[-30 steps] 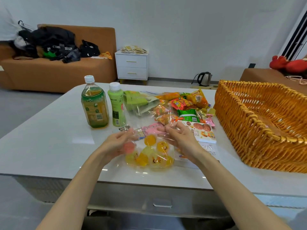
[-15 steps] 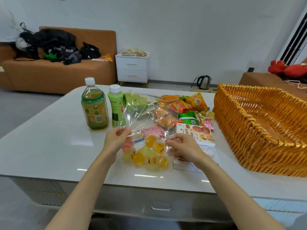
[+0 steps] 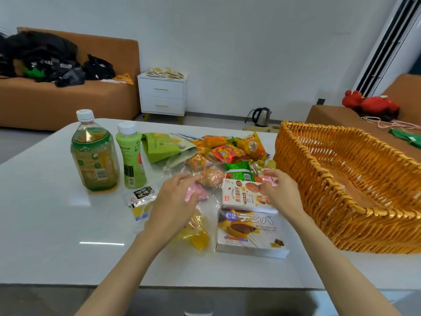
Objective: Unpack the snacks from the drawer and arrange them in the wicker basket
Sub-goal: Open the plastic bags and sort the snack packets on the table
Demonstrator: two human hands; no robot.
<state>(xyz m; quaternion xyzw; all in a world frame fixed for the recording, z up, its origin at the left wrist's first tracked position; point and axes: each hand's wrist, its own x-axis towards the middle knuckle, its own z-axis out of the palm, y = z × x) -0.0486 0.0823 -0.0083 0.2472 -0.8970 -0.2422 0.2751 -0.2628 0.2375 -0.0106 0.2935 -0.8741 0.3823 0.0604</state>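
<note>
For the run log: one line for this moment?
left hand over bag | right hand over top box | basket: no snacks seen

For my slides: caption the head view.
Left hand and right hand reach over colourful snack packets beside an orange wicker basket on a white table.

Two drink bottles (image 3: 95, 153) (image 3: 132, 158) stand left of the fingers (image 3: 180, 181), two biscuit boxes (image 3: 243, 198) (image 3: 250, 233) lie beside them, and one wicker basket (image 3: 319, 201) sits right.
</note>
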